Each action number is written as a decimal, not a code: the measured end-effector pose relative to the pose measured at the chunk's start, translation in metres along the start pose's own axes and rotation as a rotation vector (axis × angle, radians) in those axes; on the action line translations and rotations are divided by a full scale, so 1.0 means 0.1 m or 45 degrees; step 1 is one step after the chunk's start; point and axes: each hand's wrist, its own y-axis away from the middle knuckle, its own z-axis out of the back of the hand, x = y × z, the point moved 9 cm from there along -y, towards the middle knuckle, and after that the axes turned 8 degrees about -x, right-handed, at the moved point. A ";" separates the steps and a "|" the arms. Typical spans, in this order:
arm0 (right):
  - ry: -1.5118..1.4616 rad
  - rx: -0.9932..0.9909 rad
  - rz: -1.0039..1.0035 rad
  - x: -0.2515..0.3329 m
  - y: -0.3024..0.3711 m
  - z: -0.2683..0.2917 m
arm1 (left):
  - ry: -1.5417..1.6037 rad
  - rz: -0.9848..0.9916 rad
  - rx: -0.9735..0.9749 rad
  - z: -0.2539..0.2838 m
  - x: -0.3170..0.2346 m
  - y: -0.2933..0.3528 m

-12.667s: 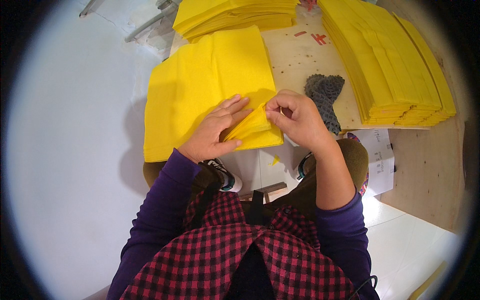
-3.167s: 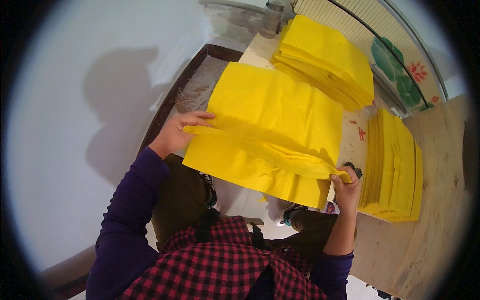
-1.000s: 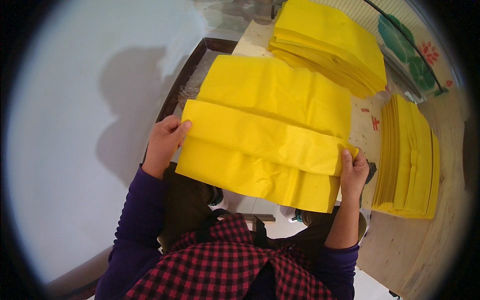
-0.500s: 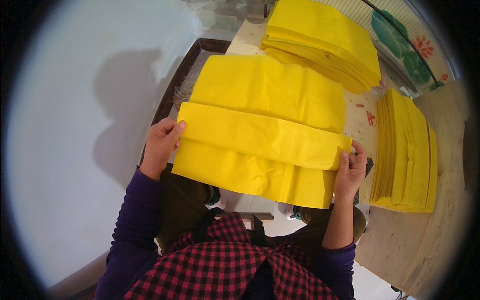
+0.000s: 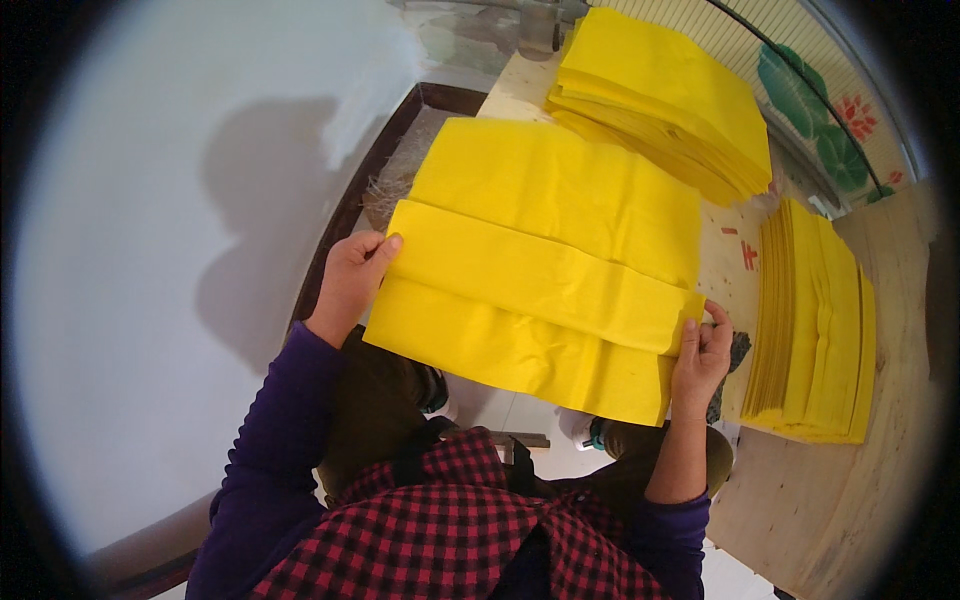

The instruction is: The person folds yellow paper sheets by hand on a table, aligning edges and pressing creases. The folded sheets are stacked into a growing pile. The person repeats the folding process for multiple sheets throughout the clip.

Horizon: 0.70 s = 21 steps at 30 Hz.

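Note:
A yellow sheet of felt-like cloth [image 5: 560, 190] lies in front of me, partly over the table's edge and above my lap. A folded band [image 5: 540, 275] of the same yellow cloth runs across it. My left hand [image 5: 350, 275] pinches the band's left end between thumb and fingers. At the opposite end, my right hand [image 5: 703, 355] grips the band, thumb on top and fingers behind the edge. Creases run down the cloth, and its front edge hangs over my knees.
A thick yellow cloth stack [image 5: 665, 90] sits at the back of the wooden table [image 5: 735, 225]. Another folded stack [image 5: 810, 330] stands on the right. A white wall [image 5: 130, 300] rises close on my left. Behind the table is a ribbed panel with painted leaves [image 5: 790, 85].
The whole view has shifted slightly, with the scene sitting a little further right and lower. Both hands keep their hold on the band, which looks slightly more slanted.

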 end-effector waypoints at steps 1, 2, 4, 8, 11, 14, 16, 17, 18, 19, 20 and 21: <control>0.014 0.011 -0.002 0.00 0.00 -0.01 | -0.036 -0.031 -0.011 0.01 0.01 0.00; 0.030 0.019 -0.004 0.00 0.00 -0.01 | -0.057 -0.100 -0.029 0.01 -0.01 -0.01; 0.046 0.031 -0.055 -0.02 0.00 -0.02 | -0.098 -0.072 -0.119 0.04 0.07 -0.04; -0.053 0.052 -0.127 -0.02 0.02 -0.05 | -0.132 -0.140 -0.174 0.05 0.07 -0.05; -0.029 0.042 -0.123 -0.01 0.02 -0.04 | -0.214 -0.229 -0.168 0.04 -0.03 -0.04; 0.015 0.069 -0.124 -0.03 0.02 -0.05 | -0.234 -0.256 -0.188 0.02 -0.14 -0.01; 0.060 0.091 -0.088 -0.03 0.03 -0.06 | -0.248 -0.245 -0.164 0.00 -0.18 0.00; 0.118 0.102 -0.092 -0.04 0.02 -0.06 | -0.252 -0.225 -0.136 -0.01 -0.18 0.00; 0.156 0.119 -0.094 -0.04 0.02 -0.06 | -0.255 -0.213 -0.118 -0.01 -0.19 0.00; 0.175 0.141 -0.083 -0.03 0.00 -0.06 | -0.270 -0.216 -0.102 -0.03 -0.19 -0.01; 0.217 0.136 -0.071 0.01 -0.03 -0.04 | -0.285 -0.225 -0.096 -0.04 -0.19 -0.01; 0.235 0.139 -0.048 0.07 -0.05 -0.01 | -0.333 -0.229 -0.095 -0.04 -0.19 -0.01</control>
